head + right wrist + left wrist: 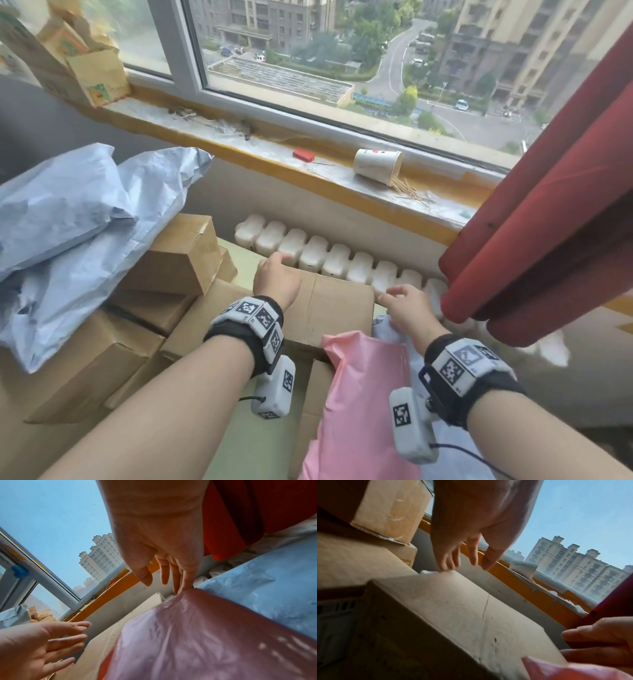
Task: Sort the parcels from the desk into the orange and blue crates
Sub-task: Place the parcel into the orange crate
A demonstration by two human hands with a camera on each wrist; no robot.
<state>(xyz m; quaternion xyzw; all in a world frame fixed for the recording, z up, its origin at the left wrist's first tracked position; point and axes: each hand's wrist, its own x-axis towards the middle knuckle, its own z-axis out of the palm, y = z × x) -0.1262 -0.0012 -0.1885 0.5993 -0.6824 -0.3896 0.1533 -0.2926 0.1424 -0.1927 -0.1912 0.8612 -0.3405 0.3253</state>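
Cardboard box (329, 308) lies under both outstretched hands, left hand (277, 279) and right hand (407, 311), fingers straight, gripping nothing.

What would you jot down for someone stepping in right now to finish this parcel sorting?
Left hand: open, fingertips at the far edge of the big cardboard box.
Right hand: open, at that box's right corner, over the pink mailer bag.
More boxes and blue-grey bags are stacked to the left.
No crates in view and nothing lifted; all visible parcels remain to be sorted.
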